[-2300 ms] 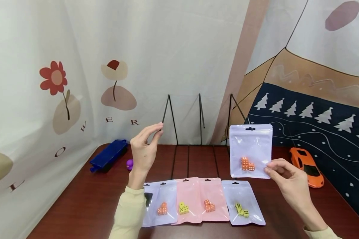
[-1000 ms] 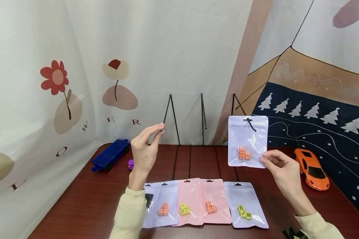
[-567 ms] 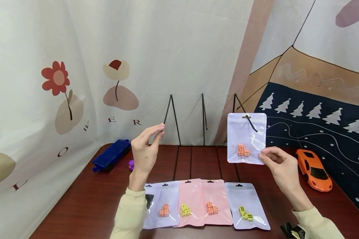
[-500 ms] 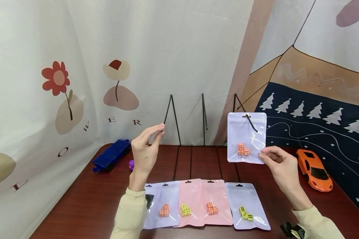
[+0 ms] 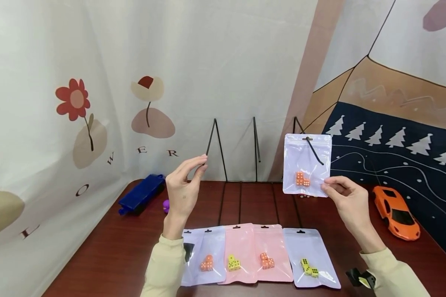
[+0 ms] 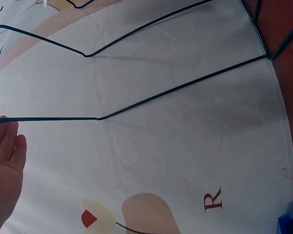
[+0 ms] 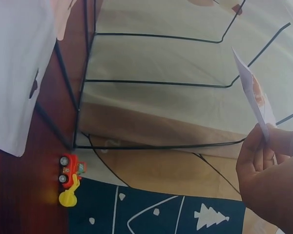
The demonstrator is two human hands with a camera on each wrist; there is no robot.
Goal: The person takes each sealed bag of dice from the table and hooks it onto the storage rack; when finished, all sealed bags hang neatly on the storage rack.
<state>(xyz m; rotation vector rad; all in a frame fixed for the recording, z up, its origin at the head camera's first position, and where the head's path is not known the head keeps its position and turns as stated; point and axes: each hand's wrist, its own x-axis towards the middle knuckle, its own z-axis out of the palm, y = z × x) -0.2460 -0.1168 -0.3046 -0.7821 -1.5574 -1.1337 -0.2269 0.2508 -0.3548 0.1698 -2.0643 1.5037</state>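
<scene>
My left hand point(image 5: 182, 185) pinches the front end of the left prong point(image 6: 49, 119) of a black wire display rack point(image 5: 221, 150). At the right, thumb and fingers of my right hand point(image 5: 351, 206) pinch the lower right edge of a lavender zip bag point(image 5: 293, 161) with orange dice point(image 5: 301, 180) inside. The rack's right prong point(image 5: 315, 152) passes through the bag's hang hole, its tip sticking out in front. Seen nearly edge-on in the right wrist view, the bag point(image 7: 249, 87) stands upright between thumb and fingers. The middle prong point(image 5: 257, 142) holds nothing.
Several zip bags lie along the table front: lavender point(image 5: 215, 276), pink point(image 5: 239, 243), another pink point(image 5: 273, 243) and a separate lavender one point(image 5: 308, 247). A blue case point(image 5: 141, 194) and purple toy point(image 5: 166, 206) sit left, an orange toy car point(image 5: 397, 214) right, a toy digger point(image 7: 71, 173) behind.
My right hand has raised the bag and pushed it back onto the right prong, which now comes out through its hang hole. The left hand keeps its pinch on the left prong.
</scene>
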